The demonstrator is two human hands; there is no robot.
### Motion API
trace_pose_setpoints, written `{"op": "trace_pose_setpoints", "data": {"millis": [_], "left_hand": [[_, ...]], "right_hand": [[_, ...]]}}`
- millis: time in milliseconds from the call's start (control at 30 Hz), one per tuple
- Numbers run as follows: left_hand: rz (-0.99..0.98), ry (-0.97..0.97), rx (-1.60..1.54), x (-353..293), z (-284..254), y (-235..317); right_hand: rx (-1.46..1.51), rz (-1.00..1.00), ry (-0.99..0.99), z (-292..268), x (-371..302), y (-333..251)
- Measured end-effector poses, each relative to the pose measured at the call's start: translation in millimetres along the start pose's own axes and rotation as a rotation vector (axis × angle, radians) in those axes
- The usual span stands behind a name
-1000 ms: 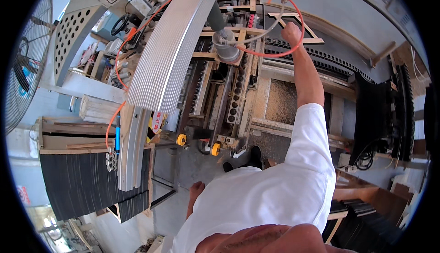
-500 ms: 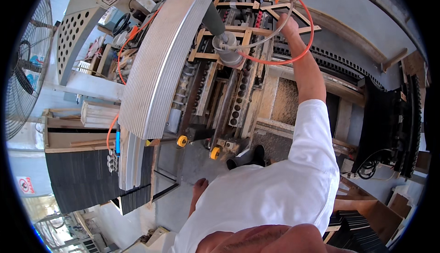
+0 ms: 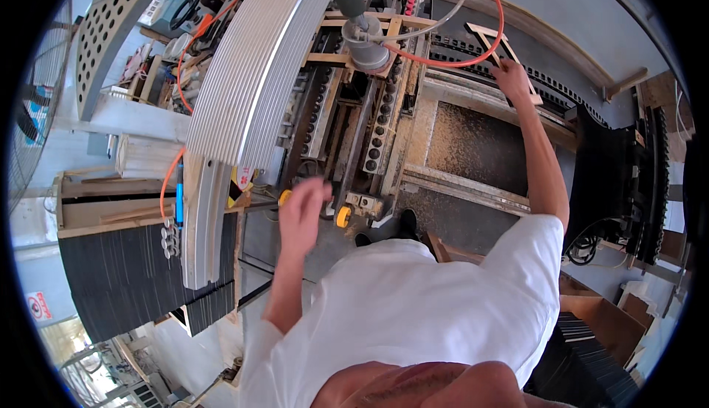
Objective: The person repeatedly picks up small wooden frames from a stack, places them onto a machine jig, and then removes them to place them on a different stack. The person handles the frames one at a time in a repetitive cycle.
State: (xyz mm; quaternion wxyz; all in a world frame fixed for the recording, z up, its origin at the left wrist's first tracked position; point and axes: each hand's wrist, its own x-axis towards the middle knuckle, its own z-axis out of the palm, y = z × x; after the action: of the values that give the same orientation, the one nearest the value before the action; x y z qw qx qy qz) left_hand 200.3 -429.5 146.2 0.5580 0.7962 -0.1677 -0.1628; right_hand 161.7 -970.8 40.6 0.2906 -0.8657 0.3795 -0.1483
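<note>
My right hand [image 3: 512, 81] is stretched out to the far right and closed on one side of a small four-sided wooden frame [image 3: 485, 32], pale on its face with a dark edge. The hand covers part of that frame, which is held tilted above a toothed black rail. My left hand [image 3: 303, 205] is raised in front of the near end of the machine, beside its yellow knobs [image 3: 343, 217]. Motion smears its fingers, and nothing can be made out in them. Under a grey cylinder [image 3: 366, 46], pale wooden strips [image 3: 325, 59] lie across the machine bed.
A ribbed metal cover [image 3: 247, 76] arches over the machine's left side. An orange air hose [image 3: 493, 46] loops near my right hand. Sawdust lies in the panel [image 3: 473, 142] on the right. Stacked black strips [image 3: 125, 282] stand left; more [image 3: 576, 356] sit at lower right.
My right hand has moved right and nearer, bringing the wooden frame away from the machine's far end. My left hand has risen from beside my body toward the machine. The view has shifted slightly.
</note>
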Motion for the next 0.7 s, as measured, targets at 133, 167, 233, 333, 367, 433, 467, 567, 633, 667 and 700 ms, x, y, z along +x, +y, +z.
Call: {"op": "trace_pose_setpoints", "data": {"millis": [133, 167, 233, 333, 367, 433, 467, 567, 633, 667, 700], "left_hand": [[-0.206, -0.093, -0.372, 134.7, 33.2, -39.4], [-0.292, -0.148, -0.521, 169.3, 37.6, -52.4], [-0.43, -0.146, -0.663, 232.1, 50.3, -74.7], [-0.444, -0.031, -0.835, 279.5, 81.7, -74.6], [-0.455, 0.009, -0.925, 291.6, 89.5, -74.3], [-0.413, 0.029, -1.031, 323.5, 87.1, -101.7], [-0.379, 0.043, -1.056, 331.2, 83.5, -112.9], [-0.294, 0.039, -1.043, 328.8, 84.5, -109.9], [-0.335, 0.064, -1.028, 313.2, 76.6, -114.1], [-0.334, 0.031, -0.999, 292.0, 80.7, -103.9], [-0.335, 0.015, -0.967, 269.0, 79.0, -96.1]], "right_hand": [[0.018, -0.113, -0.058, -38.8, -88.9, -21.4], [-0.005, -0.132, -0.057, -48.5, -115.5, -30.5], [0.096, -0.123, -0.09, -59.8, -156.9, -33.2], [0.307, 0.045, -0.191, -75.8, -214.0, -43.7], [0.361, 0.1, -0.228, -80.9, -229.9, -49.8], [0.374, 0.022, -0.246, -76.9, -253.0, -47.9], [0.318, -0.003, -0.261, -78.5, -263.2, -62.2], [0.209, -0.129, -0.27, -77.7, -281.2, -88.6], [0.134, -0.276, -0.258, -68.6, -283.4, -104.4], [0.129, -0.273, -0.247, -62.3, -285.7, -111.6], [0.129, -0.284, -0.24, -54.5, -286.2, -121.3]]}}
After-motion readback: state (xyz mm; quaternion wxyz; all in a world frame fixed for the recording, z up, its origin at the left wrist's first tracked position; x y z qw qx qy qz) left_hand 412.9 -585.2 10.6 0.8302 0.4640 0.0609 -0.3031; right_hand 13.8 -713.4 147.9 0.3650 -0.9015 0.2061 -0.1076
